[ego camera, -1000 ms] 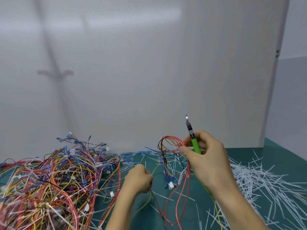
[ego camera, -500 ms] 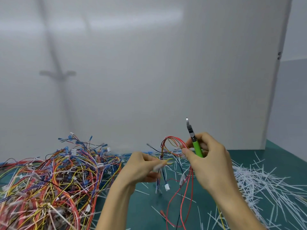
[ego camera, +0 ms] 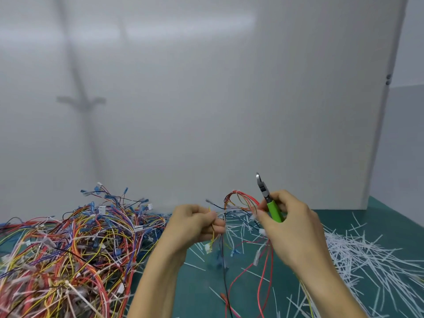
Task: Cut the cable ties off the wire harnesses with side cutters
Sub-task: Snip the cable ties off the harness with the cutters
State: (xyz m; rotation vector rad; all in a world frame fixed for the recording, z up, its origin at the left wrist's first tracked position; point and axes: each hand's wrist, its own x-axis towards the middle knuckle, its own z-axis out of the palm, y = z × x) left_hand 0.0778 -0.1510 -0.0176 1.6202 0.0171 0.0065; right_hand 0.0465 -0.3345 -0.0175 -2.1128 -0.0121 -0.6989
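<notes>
My right hand (ego camera: pixel 289 228) is curled round the green handle of the side cutters (ego camera: pixel 274 210), and its thumb and forefinger also pinch the red loop of the wire harness (ego camera: pixel 238 199) just left of that handle. My left hand (ego camera: pixel 195 226) is closed on the harness's thinner yellow and dark strands, so the bundle hangs between my two hands above the counter (ego camera: pixel 202 283), with its tails and white plugs dangling down.

What matters is how the cutters lie. Their long axis stands nearly upright, leaning a little left, and the nose points up and away from the wires. The harness sits below and to the left of the blades, beside the handle rather than at the tip. I judge I must tip the nose down and leftward to reach a tie, while my left hand holds the strands taut. A pale bit at my right thumb may be the tie, but it is too blurred to be sure.

The pile of harnesses (ego camera: pixel 68 249) lies far left, and the cut ties (ego camera: pixel 367 253) are strewn to the right
</notes>
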